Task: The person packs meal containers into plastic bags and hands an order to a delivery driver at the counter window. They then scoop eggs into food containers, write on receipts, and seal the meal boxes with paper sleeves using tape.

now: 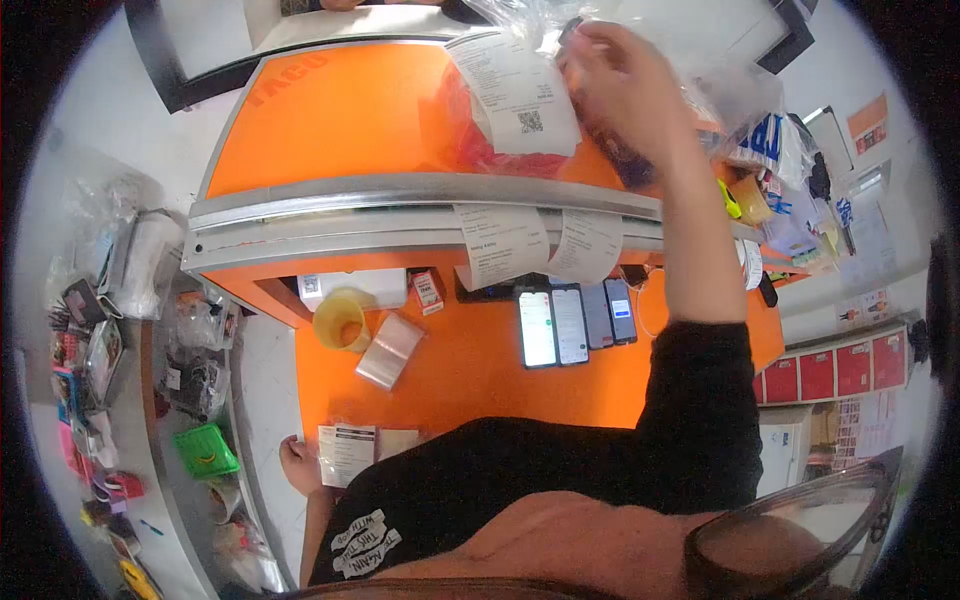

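My right hand (610,85) reaches over the orange upper shelf, fingers closed on a crumpled clear plastic bag (540,15); a small dark bit shows by the fingertips. Just left of it, a long printed receipt (505,85) with a QR code lies over a red plastic-wrapped bundle (455,125). At the lower left, my left hand (297,465) is curled beside a packet with a printed label (347,455), at the desk's left edge. What its fingers hold, if anything, is hidden.
Several phones (571,325) lie on the orange desk (470,395), near a yellow tape roll (341,320) and a clear plastic pack (390,351). Receipt ends (503,245) hang over the shelf's metal edge (420,190). Cluttered shelves with a green basket (206,451) stand left; red drawers (817,374) stand right.
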`<state>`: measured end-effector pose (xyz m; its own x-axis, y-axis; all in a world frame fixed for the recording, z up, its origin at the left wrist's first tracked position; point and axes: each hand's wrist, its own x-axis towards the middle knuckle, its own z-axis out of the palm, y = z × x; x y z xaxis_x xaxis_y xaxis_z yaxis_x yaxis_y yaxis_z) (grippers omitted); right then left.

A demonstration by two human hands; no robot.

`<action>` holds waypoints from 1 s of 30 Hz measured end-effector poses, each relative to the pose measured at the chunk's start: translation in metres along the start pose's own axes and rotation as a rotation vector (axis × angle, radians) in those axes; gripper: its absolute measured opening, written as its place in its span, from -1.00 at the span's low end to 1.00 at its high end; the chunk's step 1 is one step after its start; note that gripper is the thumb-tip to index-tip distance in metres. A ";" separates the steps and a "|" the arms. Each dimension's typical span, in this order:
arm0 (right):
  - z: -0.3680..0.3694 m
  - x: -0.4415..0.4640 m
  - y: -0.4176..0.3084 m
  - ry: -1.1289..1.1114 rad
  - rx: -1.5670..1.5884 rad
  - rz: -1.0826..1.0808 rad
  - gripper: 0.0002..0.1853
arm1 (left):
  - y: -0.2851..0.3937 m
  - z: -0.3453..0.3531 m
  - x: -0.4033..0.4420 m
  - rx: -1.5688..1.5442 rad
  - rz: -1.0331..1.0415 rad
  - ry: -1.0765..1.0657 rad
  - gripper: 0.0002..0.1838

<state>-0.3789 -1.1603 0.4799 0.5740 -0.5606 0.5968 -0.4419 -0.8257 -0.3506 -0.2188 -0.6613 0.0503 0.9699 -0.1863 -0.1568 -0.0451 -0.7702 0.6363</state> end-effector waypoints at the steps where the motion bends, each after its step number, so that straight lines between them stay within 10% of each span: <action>1: 0.016 0.022 0.001 -0.124 -0.010 0.102 -0.38 | -0.003 0.002 0.001 -0.005 0.007 0.001 -0.69; 3: 0.054 0.059 0.040 -0.143 -0.395 0.072 -0.31 | -0.014 0.006 0.005 -0.011 0.025 0.008 -0.69; 9: 0.056 0.044 0.018 -0.117 0.912 0.196 -0.52 | -0.005 0.004 0.000 0.023 0.095 0.066 -0.71; 12: 0.052 0.025 0.024 0.128 1.001 -0.004 -0.55 | 0.007 -0.001 -0.003 -0.020 0.029 0.041 -0.72; 17: 0.034 0.003 0.039 0.123 0.374 -0.600 -0.58 | 0.011 -0.001 -0.005 -0.025 0.025 0.065 -0.72; 20: 0.046 -0.007 0.021 0.199 0.747 -0.489 -0.61 | 0.010 -0.003 -0.003 -0.061 0.011 0.057 -0.72; 30: 0.032 0.006 0.042 0.096 0.445 -0.818 -0.64 | 0.007 -0.002 -0.005 -0.037 0.029 0.073 -0.74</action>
<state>-0.3720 -1.2006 0.4457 0.5215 0.1967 0.8302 0.3906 -0.9202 -0.0273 -0.2234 -0.6642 0.0569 0.9831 -0.1627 -0.0834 -0.0662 -0.7420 0.6672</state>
